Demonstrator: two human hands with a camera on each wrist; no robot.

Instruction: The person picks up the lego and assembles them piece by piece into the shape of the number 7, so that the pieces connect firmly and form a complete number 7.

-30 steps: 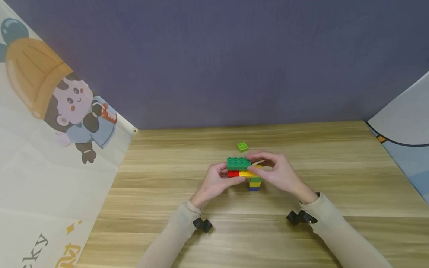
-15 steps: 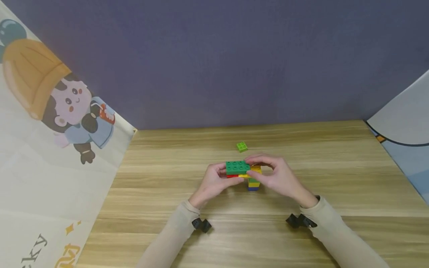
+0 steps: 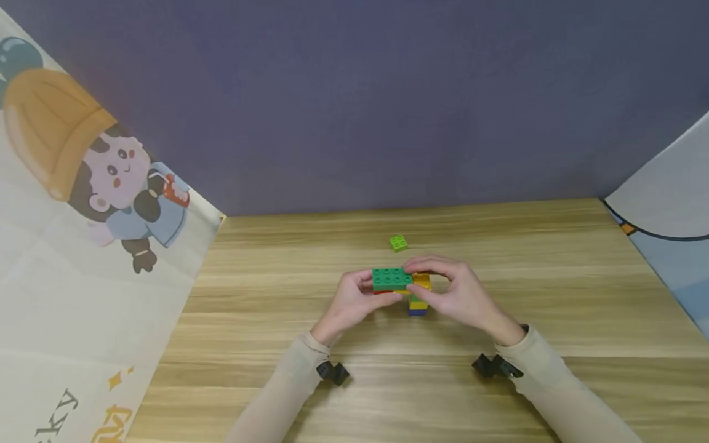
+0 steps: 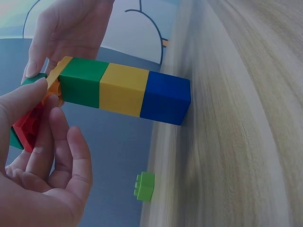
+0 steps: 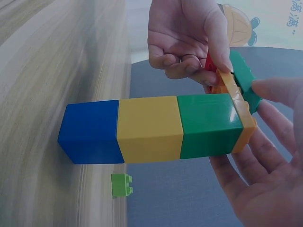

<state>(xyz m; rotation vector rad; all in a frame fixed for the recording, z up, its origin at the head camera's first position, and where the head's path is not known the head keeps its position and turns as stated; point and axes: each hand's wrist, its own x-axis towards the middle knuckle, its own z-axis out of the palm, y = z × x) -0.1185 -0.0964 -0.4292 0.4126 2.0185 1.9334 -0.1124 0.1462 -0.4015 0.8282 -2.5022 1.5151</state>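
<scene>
A tower stands on the table, with a blue brick point(image 4: 166, 98), a yellow brick point(image 4: 124, 88) and a green brick point(image 5: 210, 125) stacked upward. A thin orange-yellow brick point(image 5: 237, 106) caps it and juts out to the left. Next to that overhang is a red brick point(image 4: 29, 126), held by my left hand point(image 3: 349, 307) with the thumb in front and fingers behind and below. Across the red and orange-yellow bricks lies a longer green brick point(image 3: 390, 280) with studs up. My right hand point(image 3: 460, 292) pinches its right end between thumb and fingers. Fingers partly hide the joint.
A small lime-green brick point(image 3: 398, 243) lies on the wooden table point(image 3: 266, 295) behind the tower. A dark wall panel point(image 3: 410, 111) rises at the table's back edge. Printed sheets point(image 3: 66, 295) flank the left and right.
The long green brick has come down onto the red and orange-yellow bricks, so less of them shows. My right hand has lowered slightly with it; my left hand has stayed nearly still.
</scene>
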